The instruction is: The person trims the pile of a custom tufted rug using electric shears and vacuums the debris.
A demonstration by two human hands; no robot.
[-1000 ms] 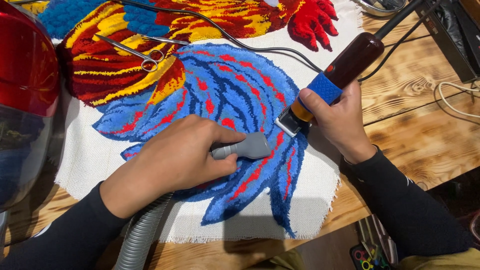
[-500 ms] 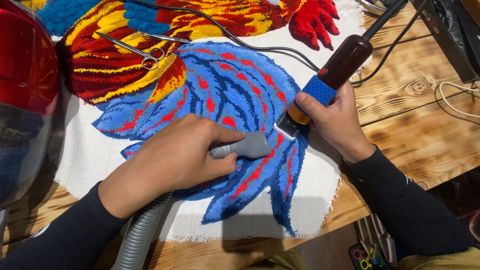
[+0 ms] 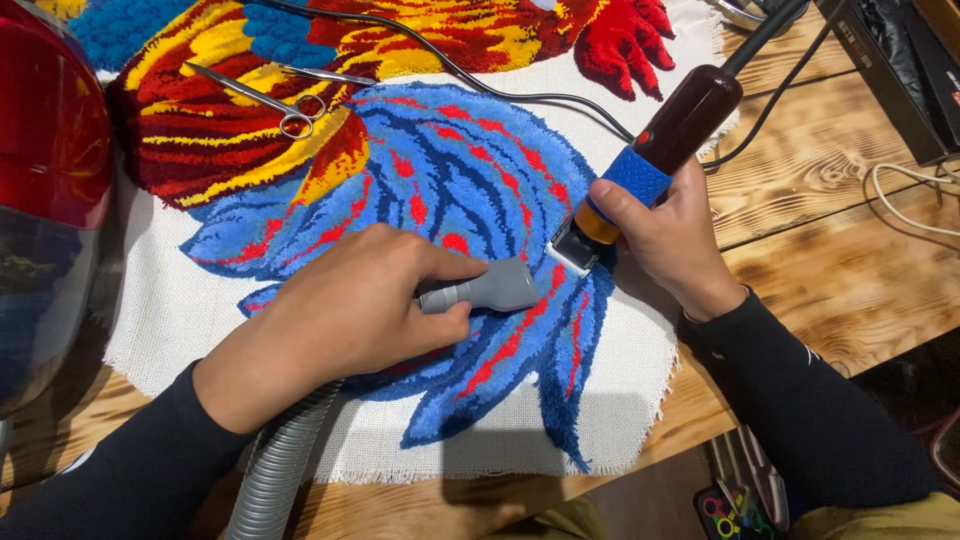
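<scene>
Head view: trimmer [image 3: 660, 160] slants upper-right to lower-left, blade toward vacuum nozzle [image 3: 490, 290].

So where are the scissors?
The scissors lie near the top left of the head view, on the red and yellow part of the tufted rug, above the left hand.

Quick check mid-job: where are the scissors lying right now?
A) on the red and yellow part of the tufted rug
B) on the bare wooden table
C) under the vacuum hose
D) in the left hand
A: the scissors lie on the tufted rug, across its red and yellow pile, away from both hands.
</scene>
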